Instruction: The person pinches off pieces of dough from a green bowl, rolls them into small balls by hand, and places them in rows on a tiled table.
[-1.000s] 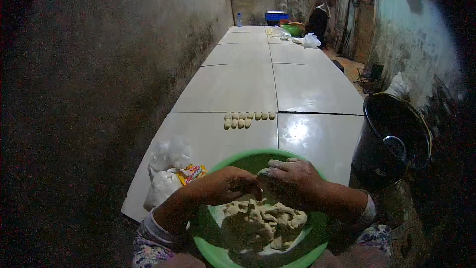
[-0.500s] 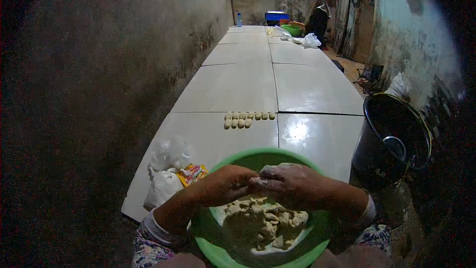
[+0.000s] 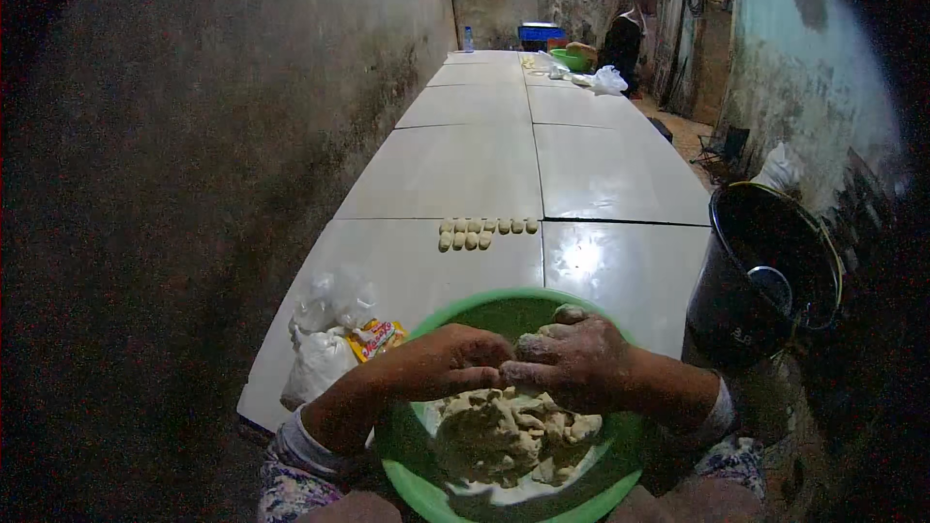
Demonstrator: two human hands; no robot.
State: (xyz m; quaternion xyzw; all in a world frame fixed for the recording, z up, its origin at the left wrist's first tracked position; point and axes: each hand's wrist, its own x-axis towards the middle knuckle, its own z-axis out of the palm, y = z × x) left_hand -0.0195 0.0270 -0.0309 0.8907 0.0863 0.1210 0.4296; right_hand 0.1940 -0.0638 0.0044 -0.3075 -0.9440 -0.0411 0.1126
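A green basin in front of me holds a lumpy mass of pale dough with loose pieces and flour. Over it my left hand and my floury right hand meet at the fingertips, both with curled fingers; whatever is between them is hidden. Beyond the basin, several small dough pieces lie in two rows on the white tiled tabletop. At the left edge sit plastic bags of white powder and a yellow packet.
A dark bucket stands at the right. At the far end are a blue crate, a bottle, a green bowl, white bags and a person in dark clothing. A folding chair stands by the right wall.
My hands have shifted and regrouped above the basin; the right hand's fingers are now more bent and raised than half a second ago, its thumb side higher.
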